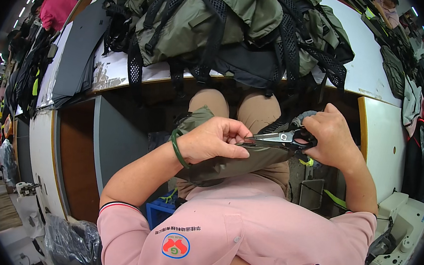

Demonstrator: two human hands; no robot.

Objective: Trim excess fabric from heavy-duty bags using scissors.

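My right hand [333, 138] is closed round the black handles of a pair of scissors [278, 137], whose metal blades point left. The blade tips reach the fingertips of my left hand [213, 142]. That hand pinches an edge of olive green fabric [221, 168], which lies across my lap and looks like part of a bag. Whether a thread lies between the blades is too small to tell. A dark green bangle [176, 147] circles my left wrist.
Olive green backpacks [196, 27] with black mesh straps are heaped on the white table [358, 79] in front of me. Dark grey panels [80, 48] lie stacked to their left. A white sewing machine [399, 240] stands at lower right. A person in pink [56, 10] is at far left.
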